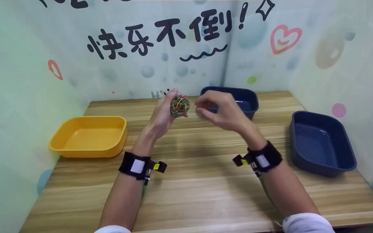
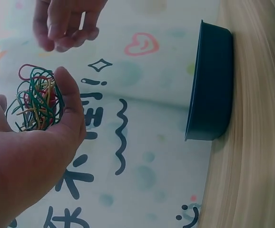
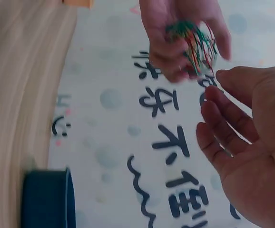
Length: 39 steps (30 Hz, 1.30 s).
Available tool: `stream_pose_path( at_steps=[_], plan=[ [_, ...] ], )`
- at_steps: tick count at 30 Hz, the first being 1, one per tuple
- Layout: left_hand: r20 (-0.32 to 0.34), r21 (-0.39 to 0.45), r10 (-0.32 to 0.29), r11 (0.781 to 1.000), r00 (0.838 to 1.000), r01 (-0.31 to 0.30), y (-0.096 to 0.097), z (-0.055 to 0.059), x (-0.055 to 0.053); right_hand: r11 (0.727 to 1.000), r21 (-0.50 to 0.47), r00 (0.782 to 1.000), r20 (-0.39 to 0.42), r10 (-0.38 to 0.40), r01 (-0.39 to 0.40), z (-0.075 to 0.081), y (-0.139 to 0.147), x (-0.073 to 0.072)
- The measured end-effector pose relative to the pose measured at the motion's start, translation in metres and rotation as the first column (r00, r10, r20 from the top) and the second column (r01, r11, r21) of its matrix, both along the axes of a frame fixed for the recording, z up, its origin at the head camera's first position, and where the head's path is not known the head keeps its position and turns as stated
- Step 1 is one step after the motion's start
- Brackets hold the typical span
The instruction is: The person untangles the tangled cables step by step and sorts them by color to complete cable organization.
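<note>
- Right hand (image 1: 223,110): fingers bent, thumb tip apart from them, pinching nothing visible.
- Just left of those fingertips, unobstructed: a ball-shaped tangle of thin green, red and yellow strands (image 1: 180,106), without clear long axis.
- Left hand (image 1: 163,115) grips it between thumb and fingers, above the wood-grain table (image 1: 186,194).
- Beyond the right hand: a dark-blue rounded plastic tub (image 1: 254,108).
- Farther out: a yellow rounded plastic tub (image 1: 89,153) left, a second dark-blue tub (image 1: 312,163) right.

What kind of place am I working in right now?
Probably a staged recording booth for handwork: a printed backdrop on three sides of a wood-grain table, and a camera strapped to each wrist.
</note>
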State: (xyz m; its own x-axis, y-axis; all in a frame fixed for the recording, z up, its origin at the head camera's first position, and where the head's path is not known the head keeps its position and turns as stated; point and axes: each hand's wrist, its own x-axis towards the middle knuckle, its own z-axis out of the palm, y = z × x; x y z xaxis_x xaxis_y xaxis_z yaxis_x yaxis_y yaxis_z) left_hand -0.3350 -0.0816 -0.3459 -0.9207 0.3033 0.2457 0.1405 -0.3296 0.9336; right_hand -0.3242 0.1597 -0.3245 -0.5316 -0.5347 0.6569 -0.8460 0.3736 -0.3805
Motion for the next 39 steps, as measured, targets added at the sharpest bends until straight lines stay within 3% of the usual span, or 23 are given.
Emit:
stream_pose_path(
  at_steps=[3,8,15,20,24,29,32,39],
  plan=[
    [0.000,-0.014,-0.019,1.000,1.000,0.019,0.002,0.000,0.001,0.999,-0.024,0.997,-0.069,0.043,-0.045,-0.007,-0.014,0.002],
    [-0.004,-0.030,-0.074,0.997,0.997,0.074,0.005,-0.002,0.001,0.997,-0.052,0.984,-0.172,0.040,-0.050,-0.016,-0.020,0.003],
    [0.014,-0.076,-0.102,0.992,0.995,0.103,-0.001,-0.006,0.000,0.997,-0.051,0.984,-0.173,0.041,-0.051,-0.019,-0.018,-0.001],
    [0.008,-0.136,-0.066,0.988,0.998,0.067,-0.006,-0.008,-0.002,0.994,-0.087,0.991,-0.118,0.058,-0.068,-0.018,-0.015,-0.003],
    [-0.020,-0.163,-0.036,0.986,0.999,0.032,-0.011,-0.008,-0.005,0.990,-0.128,0.998,0.009,0.060,-0.059,-0.017,-0.011,-0.001],
    [-0.064,-0.175,0.016,0.984,0.998,-0.027,-0.017,-0.008,-0.007,0.986,-0.166,0.991,0.131,0.027,-0.005,-0.013,-0.006,0.000],
    [-0.102,-0.172,0.053,0.983,0.993,-0.070,-0.021,-0.006,-0.009,0.989,-0.146,0.991,0.136,-0.006,0.026,-0.010,-0.001,0.000],
    [-0.205,-0.163,0.114,0.975,0.972,-0.149,-0.032,-0.002,-0.008,0.998,-0.018,0.997,0.058,-0.054,0.056,-0.003,0.008,0.001]
  ],
)
